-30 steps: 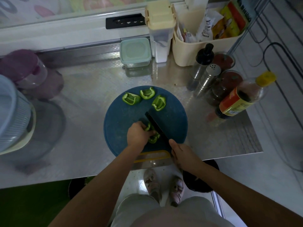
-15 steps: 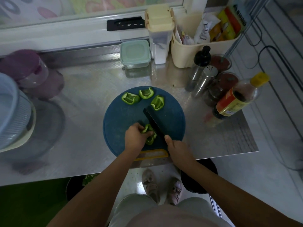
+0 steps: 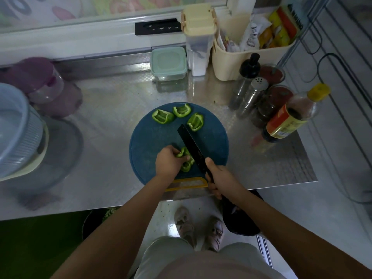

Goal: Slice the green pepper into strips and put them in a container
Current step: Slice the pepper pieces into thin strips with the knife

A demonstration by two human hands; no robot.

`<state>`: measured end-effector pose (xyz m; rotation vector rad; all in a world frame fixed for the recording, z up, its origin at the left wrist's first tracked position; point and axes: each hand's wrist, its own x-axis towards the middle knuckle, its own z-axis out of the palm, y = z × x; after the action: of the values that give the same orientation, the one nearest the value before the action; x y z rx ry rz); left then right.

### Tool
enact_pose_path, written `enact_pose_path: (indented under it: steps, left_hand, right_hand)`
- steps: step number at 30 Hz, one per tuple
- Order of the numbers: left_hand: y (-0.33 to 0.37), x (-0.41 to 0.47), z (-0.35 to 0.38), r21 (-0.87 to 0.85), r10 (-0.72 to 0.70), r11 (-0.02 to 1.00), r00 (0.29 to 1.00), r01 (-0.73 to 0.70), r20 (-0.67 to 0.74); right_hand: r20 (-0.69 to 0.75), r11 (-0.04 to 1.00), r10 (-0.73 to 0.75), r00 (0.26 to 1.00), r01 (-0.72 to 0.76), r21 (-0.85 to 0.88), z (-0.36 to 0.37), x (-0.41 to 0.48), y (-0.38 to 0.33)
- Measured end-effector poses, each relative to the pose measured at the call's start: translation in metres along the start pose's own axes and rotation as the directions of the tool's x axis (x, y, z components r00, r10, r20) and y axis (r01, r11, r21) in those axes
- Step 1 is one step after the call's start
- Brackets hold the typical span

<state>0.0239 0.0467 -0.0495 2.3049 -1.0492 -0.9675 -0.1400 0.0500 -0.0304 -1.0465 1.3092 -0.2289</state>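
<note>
A round blue cutting board (image 3: 213, 141) lies on the steel counter. Three green pepper pieces lie at its far edge: one on the left (image 3: 162, 116), one in the middle (image 3: 182, 110), one on the right (image 3: 195, 121). My left hand (image 3: 170, 163) holds down a fourth pepper piece (image 3: 186, 162) with curled fingers near the board's front. My right hand (image 3: 221, 179) grips the handle of a black knife (image 3: 191, 144), whose blade rests against that piece on its right side. A lidded pale green container (image 3: 168, 63) stands at the back of the counter.
Bottles, shakers and jars (image 3: 267, 103) crowd the counter's right side, with a cream basket (image 3: 247, 55) behind them. A tall cream-lidded canister (image 3: 198, 39) stands beside the container. Purple tubs (image 3: 40, 81) and a grey bowl (image 3: 18, 129) occupy the left. A black bag (image 3: 241, 216) sits on the floor.
The knife blade has slid a little forward along the held pepper piece, and both hands have shifted slightly with it. The three loose pieces have not moved.
</note>
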Motion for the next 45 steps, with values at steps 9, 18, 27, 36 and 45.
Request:
enact_pose_path:
  steps: [9, 18, 27, 36, 45]
  left_hand:
    - [0.001, -0.001, -0.002, -0.027, -0.002, 1.0, 1.0, 0.003, 0.008]
    - [0.006, 0.006, -0.007, 0.015, -0.079, 0.997, 0.995, 0.078, 0.066]
    - [0.014, 0.012, -0.015, 0.126, -0.108, 0.988, 0.987, 0.093, 0.121]
    - [0.017, 0.013, -0.015, 0.204, -0.121, 0.975, 0.984, 0.093, 0.13]
    - [0.019, 0.014, -0.018, 0.213, -0.126, 0.973, 0.98, 0.092, 0.151]
  right_hand:
    - [-0.021, 0.997, 0.033, 0.999, -0.031, 0.067, 0.009, -0.001, 0.007]
    - [-0.111, 0.95, -0.239, 0.964, 0.209, -0.232, 0.017, -0.004, 0.028]
    - [-0.091, 0.831, -0.371, 0.924, 0.287, -0.476, 0.02, 0.001, 0.043]
    - [-0.051, 0.965, -0.171, 0.984, 0.157, -0.211, 0.017, 0.002, 0.021]
    - [-0.067, 0.895, -0.243, 0.968, 0.197, -0.401, 0.021, -0.003, 0.025]
